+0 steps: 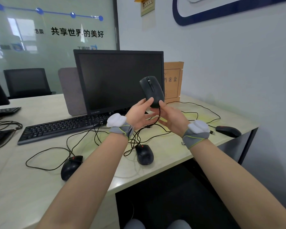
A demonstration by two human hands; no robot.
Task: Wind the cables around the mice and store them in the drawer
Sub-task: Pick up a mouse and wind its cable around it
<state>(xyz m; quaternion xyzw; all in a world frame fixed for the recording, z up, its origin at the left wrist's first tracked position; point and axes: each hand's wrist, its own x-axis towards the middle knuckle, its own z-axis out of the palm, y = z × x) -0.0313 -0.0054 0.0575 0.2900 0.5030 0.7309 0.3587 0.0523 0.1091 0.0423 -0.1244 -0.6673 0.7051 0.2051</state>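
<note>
Mouse (152, 91) raised before monitor (119, 81), pinched by left hand (139, 113) and right hand (170, 118); cable (159, 115) hangs unwound. Three mice on desk (31, 187) untouched. Drawer not visible.

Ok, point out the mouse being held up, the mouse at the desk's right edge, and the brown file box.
held mouse (151, 90), head view, on its top shell.
right-edge mouse (228, 131), head view, on its back.
brown file box (172, 83), head view, on its front face.

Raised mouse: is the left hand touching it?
Touching. The head view shows the left hand with its thumb pressed on the raised mouse, by its lower end.
</note>
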